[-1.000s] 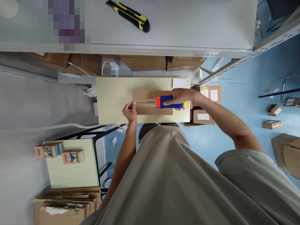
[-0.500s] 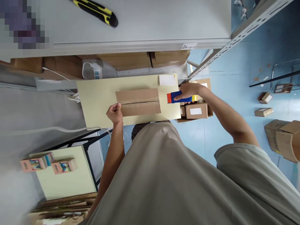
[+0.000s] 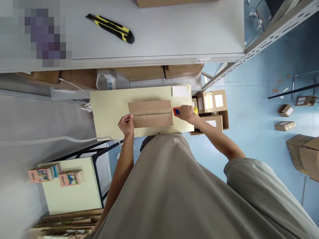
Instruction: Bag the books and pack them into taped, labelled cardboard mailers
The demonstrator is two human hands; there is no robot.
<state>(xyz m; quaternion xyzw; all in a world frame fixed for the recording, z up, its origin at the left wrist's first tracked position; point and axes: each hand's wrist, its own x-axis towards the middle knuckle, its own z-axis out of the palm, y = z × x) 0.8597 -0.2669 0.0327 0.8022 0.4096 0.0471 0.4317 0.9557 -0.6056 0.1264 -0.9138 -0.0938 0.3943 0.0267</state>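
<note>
A flat cardboard box (image 3: 150,120), its two top flaps meeting along a lengthwise seam, lies on a pale yellow tabletop (image 3: 109,103). At the box's left end is my left hand (image 3: 126,125), thumb and fingers pinched on the edge where the seam ends. My right hand (image 3: 186,113) is wrapped around a tape dispenser (image 3: 176,111) with a blue body, a red-orange front and a yellow part behind. The dispenser's front sits just off the box's right end, in line with the seam. My fingers hide most of its body.
A black-and-yellow box cutter (image 3: 112,28) lies on the grey shelf (image 3: 174,39) above the table. A white label sheet (image 3: 180,91) rests at the table's far right. Several labelled cartons (image 3: 215,101) stand right of the table. Books (image 3: 72,178) lie on a lower-left table.
My right hand has brought the tape dispenser left, up close to the box's right end. My left hand keeps its pinch at the left end. The whole view has shifted slightly.
</note>
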